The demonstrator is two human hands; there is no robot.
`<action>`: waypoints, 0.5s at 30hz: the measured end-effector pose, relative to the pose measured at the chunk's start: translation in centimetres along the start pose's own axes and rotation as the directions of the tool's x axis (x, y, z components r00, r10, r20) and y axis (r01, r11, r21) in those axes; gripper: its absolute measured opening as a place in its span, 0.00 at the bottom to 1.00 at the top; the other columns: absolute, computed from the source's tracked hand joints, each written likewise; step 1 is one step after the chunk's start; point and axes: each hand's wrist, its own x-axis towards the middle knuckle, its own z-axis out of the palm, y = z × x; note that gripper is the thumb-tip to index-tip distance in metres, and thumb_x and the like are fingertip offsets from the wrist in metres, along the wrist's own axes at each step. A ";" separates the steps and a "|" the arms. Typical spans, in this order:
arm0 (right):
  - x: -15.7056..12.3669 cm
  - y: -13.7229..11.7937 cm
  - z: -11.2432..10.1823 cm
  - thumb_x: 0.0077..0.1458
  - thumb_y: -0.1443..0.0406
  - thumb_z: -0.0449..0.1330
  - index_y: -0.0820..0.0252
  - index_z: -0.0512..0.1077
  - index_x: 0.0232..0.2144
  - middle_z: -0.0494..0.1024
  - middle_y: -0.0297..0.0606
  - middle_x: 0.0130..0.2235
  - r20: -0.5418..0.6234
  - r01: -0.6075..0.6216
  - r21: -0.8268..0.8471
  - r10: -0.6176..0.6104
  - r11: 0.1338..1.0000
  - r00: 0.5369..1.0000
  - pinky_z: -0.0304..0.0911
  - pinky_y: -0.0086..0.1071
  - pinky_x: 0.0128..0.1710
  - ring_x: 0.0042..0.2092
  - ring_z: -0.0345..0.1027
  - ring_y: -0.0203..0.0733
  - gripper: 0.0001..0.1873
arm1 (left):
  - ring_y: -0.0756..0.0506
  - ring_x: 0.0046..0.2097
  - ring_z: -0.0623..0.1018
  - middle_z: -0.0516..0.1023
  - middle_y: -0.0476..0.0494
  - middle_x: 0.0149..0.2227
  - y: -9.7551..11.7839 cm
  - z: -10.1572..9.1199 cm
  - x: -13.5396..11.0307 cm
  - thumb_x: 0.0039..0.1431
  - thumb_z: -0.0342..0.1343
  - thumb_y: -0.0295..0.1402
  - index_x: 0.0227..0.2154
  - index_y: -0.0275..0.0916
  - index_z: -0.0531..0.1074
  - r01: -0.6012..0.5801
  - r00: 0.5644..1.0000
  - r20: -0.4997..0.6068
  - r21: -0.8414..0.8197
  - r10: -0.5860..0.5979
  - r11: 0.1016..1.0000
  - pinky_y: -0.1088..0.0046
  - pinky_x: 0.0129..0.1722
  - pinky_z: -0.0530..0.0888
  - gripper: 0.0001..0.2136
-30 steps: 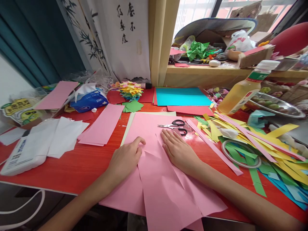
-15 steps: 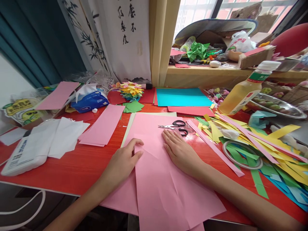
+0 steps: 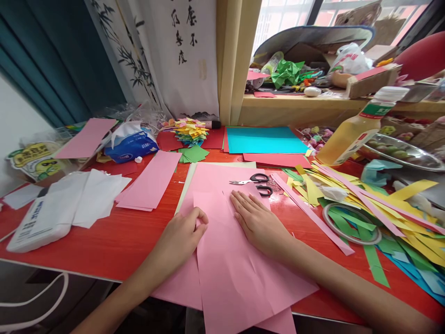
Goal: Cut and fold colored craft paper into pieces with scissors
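Note:
A creased pink paper sheet (image 3: pixel 229 283) lies on top of more pink paper (image 3: pixel 181 287), and its lower end hangs past the table's front edge. My left hand (image 3: pixel 186 232) is closed, with thumb and forefinger pinching the left edge of the top sheet; its other fingers are hidden. Flat on the same sheet rests my right hand (image 3: pixel 259 222), its fingers stretched out and pressing down on the right part. Just beyond those fingertips lie black-handled scissors (image 3: pixel 255 182), on the pink paper and partly off its right edge.
Cut pink sheets (image 3: pixel 151 181) and a white packet (image 3: pixel 45 218) lie left. To the right are yellow and green paper strips (image 3: pixel 410 227), a tape roll (image 3: pixel 351 222) and a juice bottle (image 3: pixel 358 127). Blue paper (image 3: pixel 266 140) sits at the back.
The top pink sheet has turned slightly and its upper edge now shows between the hands. My right hand has slid a little left and down; my left hand keeps its pinch.

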 end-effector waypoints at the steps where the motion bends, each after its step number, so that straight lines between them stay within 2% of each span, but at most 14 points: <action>1: 0.0 0.0 0.0 0.61 0.64 0.37 0.71 0.51 0.59 0.50 0.45 0.61 -0.003 0.000 0.002 0.000 1.000 1.000 0.44 0.41 0.60 0.62 0.42 0.43 0.26 | 0.44 0.33 0.67 0.67 0.50 0.23 0.0 0.0 0.0 0.56 0.41 0.36 0.30 0.43 0.64 0.003 1.000 0.002 -0.001 -0.003 1.000 0.71 0.31 0.59 0.08; 15: 0.0 0.0 -0.1 0.61 0.64 0.37 0.71 0.51 0.59 0.49 0.45 0.61 -0.015 0.003 -0.002 -0.003 1.000 1.000 0.44 0.43 0.60 0.62 0.42 0.44 0.26 | 0.44 0.35 0.67 0.70 0.49 0.26 0.2 0.5 -0.4 0.56 0.41 0.34 0.24 0.41 0.63 -0.030 1.000 -0.001 -0.035 0.030 0.999 0.69 0.33 0.61 0.09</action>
